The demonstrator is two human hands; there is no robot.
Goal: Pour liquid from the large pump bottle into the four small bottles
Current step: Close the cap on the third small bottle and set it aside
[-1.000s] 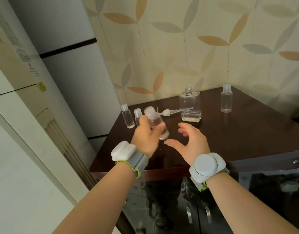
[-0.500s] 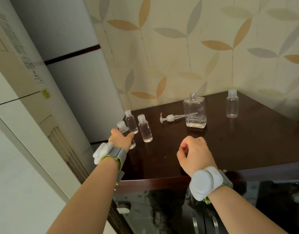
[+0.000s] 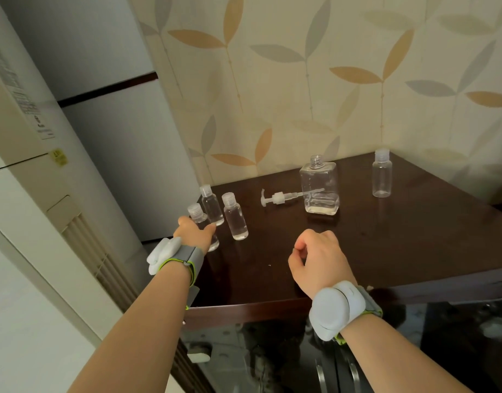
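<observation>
Gripping a capped small bottle (image 3: 200,222), left hand (image 3: 194,234) outstretched; right hand (image 3: 318,260) fingers curled, empty.

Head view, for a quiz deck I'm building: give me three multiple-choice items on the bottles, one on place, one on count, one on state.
1. Where does the pump lie?
A. screwed on the big bottle
B. flat on the table, left of the big bottle
C. in the right hand

2. How many small bottles have caps on?
A. two
B. three
C. four

3. What is the left hand doing?
A. holding a small bottle
B. resting flat
C. lifting the pump

Answers: B, the big bottle has a bare neck on the table; C, all four show caps; A, fingers wrap the nearest left one.
</observation>
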